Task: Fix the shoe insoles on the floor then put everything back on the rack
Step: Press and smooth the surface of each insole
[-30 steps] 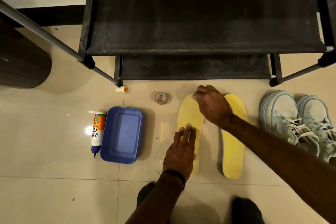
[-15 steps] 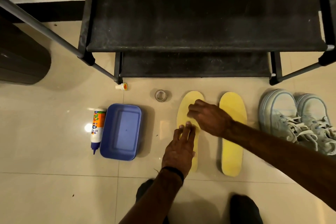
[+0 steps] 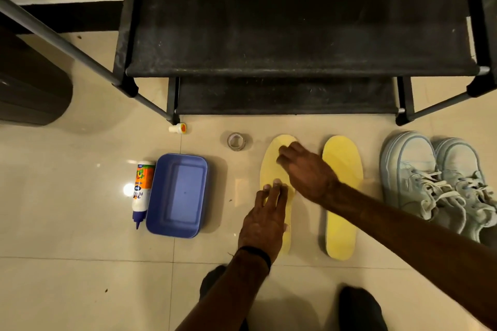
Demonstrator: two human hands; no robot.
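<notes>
Two yellow insoles lie side by side on the tiled floor in front of the black shoe rack (image 3: pixel 295 67). My left hand (image 3: pixel 265 219) presses flat on the lower half of the left insole (image 3: pixel 271 166), fingers straight. My right hand (image 3: pixel 306 172) reaches across from the right and rests its fingers on the upper half of the same insole. The right insole (image 3: pixel 341 196) lies untouched, partly crossed by my right forearm. A pair of pale blue sneakers (image 3: pixel 435 180) stands at the right.
A glue bottle (image 3: pixel 141 191) lies left of a blue plastic tray (image 3: pixel 177 195). The bottle's small cap (image 3: pixel 178 128) sits by the rack's leg, and a roll of clear tape (image 3: pixel 236 141) lies near the insoles. A dark bin (image 3: pixel 29 94) stands at far left.
My right hand slid down from the toe end of the left insole toward its middle, then moved slightly back up. My left hand stayed pressing in place.
</notes>
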